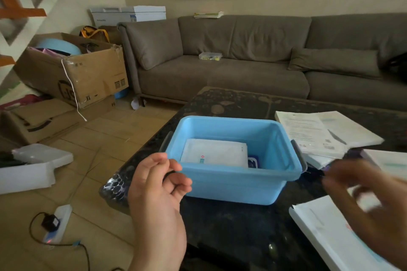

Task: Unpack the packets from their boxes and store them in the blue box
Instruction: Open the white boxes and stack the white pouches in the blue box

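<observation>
Blue box (233, 180): white packets (214, 153) inside. Boxes (330, 235) lie right of it, nearer blurred right hand (370, 196), grip indeterminate; left hand (158, 185) loosely curled, empty.

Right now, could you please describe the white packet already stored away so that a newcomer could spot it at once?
Start at the dark table in front of the grey sofa. On it stands the blue box, and the white packet lies flat inside. Unlike the white boxes to its right, it sits within the blue walls.
</observation>
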A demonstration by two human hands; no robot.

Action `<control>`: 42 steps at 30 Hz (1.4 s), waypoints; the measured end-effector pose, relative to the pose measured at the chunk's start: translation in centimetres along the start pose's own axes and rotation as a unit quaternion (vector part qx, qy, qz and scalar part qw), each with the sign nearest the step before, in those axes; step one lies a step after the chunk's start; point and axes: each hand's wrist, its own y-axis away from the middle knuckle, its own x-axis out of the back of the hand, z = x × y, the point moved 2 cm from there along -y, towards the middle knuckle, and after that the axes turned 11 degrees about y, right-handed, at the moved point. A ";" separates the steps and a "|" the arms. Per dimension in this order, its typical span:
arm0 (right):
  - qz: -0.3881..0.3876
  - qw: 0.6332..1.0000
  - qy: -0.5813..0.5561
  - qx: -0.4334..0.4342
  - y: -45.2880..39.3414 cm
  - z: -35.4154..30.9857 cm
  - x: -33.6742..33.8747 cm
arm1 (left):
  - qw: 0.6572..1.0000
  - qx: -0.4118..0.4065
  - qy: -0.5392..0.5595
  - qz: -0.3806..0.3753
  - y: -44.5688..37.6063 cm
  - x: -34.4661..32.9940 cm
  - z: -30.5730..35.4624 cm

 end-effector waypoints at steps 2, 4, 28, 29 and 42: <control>-0.036 0.999 0.006 -0.036 3.7 2.6 -0.9 | 0.999 -0.033 -0.026 -0.031 0.8 -0.4 -0.7; -0.076 0.996 0.041 0.000 6.6 4.1 -1.8 | 0.994 -0.068 -0.044 -0.076 1.8 -0.9 -1.4; 0.113 0.955 -0.131 -0.239 8.8 6.1 1.1 | 0.730 -0.175 -0.352 -0.559 11.5 -5.6 -11.5; 0.117 0.952 -0.137 -0.248 8.8 6.2 1.1 | 0.705 -0.183 -0.377 -0.573 11.8 -5.8 -11.9; 0.159 0.945 -0.136 -0.251 8.7 6.2 2.0 | 0.575 -0.202 -0.441 -0.659 12.6 -6.8 -12.9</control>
